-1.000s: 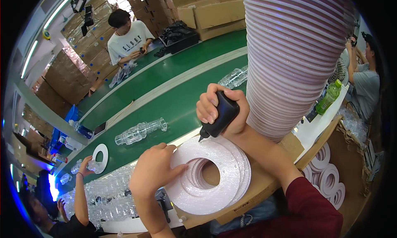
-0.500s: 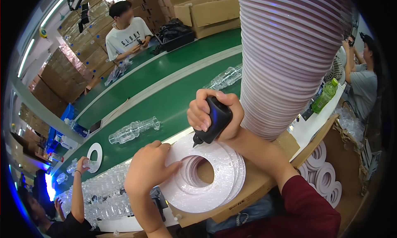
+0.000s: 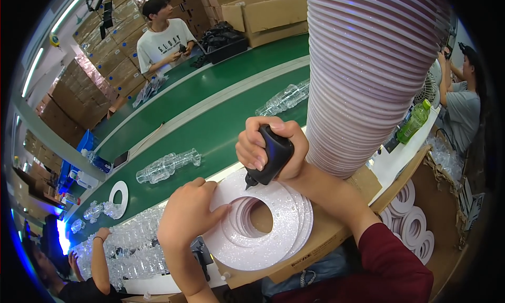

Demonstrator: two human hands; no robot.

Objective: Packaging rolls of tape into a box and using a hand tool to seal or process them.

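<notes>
My right hand point(image 3: 273, 147) is wrapped round a black squeeze bottle point(image 3: 274, 156), tilted so its pointed nozzle faces down. The nozzle tip is at the upper part of the top ring in a small stack of glittery white flat rings point(image 3: 276, 240); whether it touches cannot be told. My left hand point(image 3: 190, 213) grips the left edge of that stack, thumb lying on the top ring and the other fingers mostly hidden. Cardboard point(image 3: 329, 245) lies under the rings. Just beyond my right forearm rises a tall column of similar rings point(image 3: 363, 87).
A green conveyor belt point(image 3: 210, 132) carries clear plastic parts point(image 3: 169, 166) and a white ring point(image 3: 120, 197). Many clear parts point(image 3: 131, 250) stand at left, beside a co-worker's arm point(image 3: 99, 261). More rings point(image 3: 413, 224) lie in a carton at right. A green bottle point(image 3: 414, 122) stands at right.
My right hand and the bottle have shifted very slightly left. The co-worker's hand at left has drawn back from the clear part by the ring. The person across has lifted their head.
</notes>
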